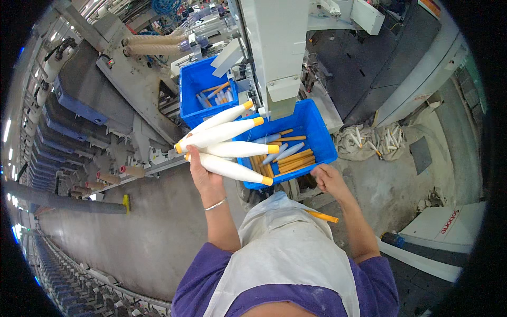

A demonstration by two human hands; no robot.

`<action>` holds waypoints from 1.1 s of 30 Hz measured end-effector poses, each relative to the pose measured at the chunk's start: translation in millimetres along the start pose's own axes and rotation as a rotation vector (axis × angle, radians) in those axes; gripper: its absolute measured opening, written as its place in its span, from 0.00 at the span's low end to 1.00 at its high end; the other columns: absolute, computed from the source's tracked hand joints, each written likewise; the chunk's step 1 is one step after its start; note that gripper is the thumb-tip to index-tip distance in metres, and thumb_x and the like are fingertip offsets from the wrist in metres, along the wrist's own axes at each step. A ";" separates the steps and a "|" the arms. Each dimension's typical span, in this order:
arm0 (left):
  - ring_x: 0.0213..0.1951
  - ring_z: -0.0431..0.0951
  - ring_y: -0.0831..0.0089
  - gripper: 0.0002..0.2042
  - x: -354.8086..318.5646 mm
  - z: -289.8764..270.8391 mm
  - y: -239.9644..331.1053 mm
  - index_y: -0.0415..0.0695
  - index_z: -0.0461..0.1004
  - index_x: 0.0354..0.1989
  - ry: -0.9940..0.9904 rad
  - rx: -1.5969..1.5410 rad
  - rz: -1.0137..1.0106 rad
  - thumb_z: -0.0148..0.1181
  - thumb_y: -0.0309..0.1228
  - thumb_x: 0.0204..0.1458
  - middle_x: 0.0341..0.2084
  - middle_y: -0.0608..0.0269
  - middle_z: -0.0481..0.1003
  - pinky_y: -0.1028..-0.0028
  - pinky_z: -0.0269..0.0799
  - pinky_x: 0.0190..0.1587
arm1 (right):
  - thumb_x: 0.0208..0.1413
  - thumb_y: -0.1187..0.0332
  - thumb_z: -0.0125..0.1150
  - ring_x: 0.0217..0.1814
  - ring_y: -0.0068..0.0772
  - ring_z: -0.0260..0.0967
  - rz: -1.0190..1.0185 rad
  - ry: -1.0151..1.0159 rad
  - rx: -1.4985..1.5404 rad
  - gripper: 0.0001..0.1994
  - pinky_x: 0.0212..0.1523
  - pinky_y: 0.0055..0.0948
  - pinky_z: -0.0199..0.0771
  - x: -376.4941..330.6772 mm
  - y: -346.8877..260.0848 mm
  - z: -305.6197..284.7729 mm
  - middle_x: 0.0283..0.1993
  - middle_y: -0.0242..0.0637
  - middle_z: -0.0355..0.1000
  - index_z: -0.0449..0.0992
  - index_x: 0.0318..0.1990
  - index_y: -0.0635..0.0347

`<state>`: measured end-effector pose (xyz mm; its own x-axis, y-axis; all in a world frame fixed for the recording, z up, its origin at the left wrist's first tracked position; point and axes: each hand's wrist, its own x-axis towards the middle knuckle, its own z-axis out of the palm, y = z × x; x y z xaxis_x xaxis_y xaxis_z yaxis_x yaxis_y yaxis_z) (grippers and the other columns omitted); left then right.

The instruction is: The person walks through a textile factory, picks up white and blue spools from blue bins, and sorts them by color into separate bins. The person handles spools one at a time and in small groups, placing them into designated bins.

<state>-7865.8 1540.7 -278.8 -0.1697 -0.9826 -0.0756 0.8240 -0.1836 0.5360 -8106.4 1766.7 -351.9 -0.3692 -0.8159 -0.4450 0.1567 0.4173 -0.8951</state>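
Observation:
Several full bobbins (224, 134) of white yarn on yellow tubes lie fanned out in my left hand (203, 174), which is closed around their near ends. Their yellow tips point right, over a blue crate (326, 140). Inside that crate are several bare yellow-orange tubes (296, 161) and some pale bluish bobbins (289, 151). My right hand (330, 179) is at the crate's near right corner, its fingers curled. Whether it grips the rim or something small is hidden. Against my white apron (296, 248), one yellow tube (323, 216) sticks out to the right.
A second blue crate (190, 98) with tubes and bobbins stands farther back on the left. A pale machine column (277, 42) rises just beyond the nearer crate. White sacking (364, 145) with bobbins on it lies on the floor at right. Machine rows (79, 100) line the left.

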 end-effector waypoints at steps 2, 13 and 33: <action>0.56 0.68 0.59 0.23 -0.9 2.5 -1.8 0.47 0.63 0.57 -0.003 -0.003 -0.023 0.60 0.40 0.55 0.53 0.57 0.68 0.57 0.65 0.59 | 0.63 0.72 0.48 0.32 0.24 0.67 -0.238 -0.092 -0.035 0.12 0.31 0.23 0.69 1.2 -10.5 12.8 0.32 0.34 0.70 0.69 0.51 0.65; 0.55 0.69 0.60 0.22 -11.7 10.2 -11.0 0.46 0.65 0.55 -0.014 0.020 -0.048 0.61 0.39 0.54 0.51 0.57 0.70 0.58 0.66 0.58 | 0.58 0.66 0.57 0.43 0.44 0.73 -0.614 -0.162 -0.338 0.20 0.45 0.35 0.73 -9.4 -72.0 117.4 0.44 0.42 0.75 0.66 0.56 0.64; 0.51 0.72 0.59 0.22 -7.3 -1.0 -14.4 0.45 0.68 0.53 0.001 0.036 -0.257 0.64 0.38 0.51 0.49 0.57 0.71 0.58 0.68 0.55 | 0.52 0.70 0.58 0.28 0.41 0.74 -0.875 -0.155 -0.962 0.03 0.28 0.35 0.73 -16.5 -74.4 101.5 0.28 0.39 0.74 0.73 0.33 0.57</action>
<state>-7875.9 1550.5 -286.9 -0.3705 -0.9038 -0.2143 0.7340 -0.4263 0.5286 -8018.9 1708.4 -280.6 0.1042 -0.9711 0.2147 -0.8165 -0.2068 -0.5390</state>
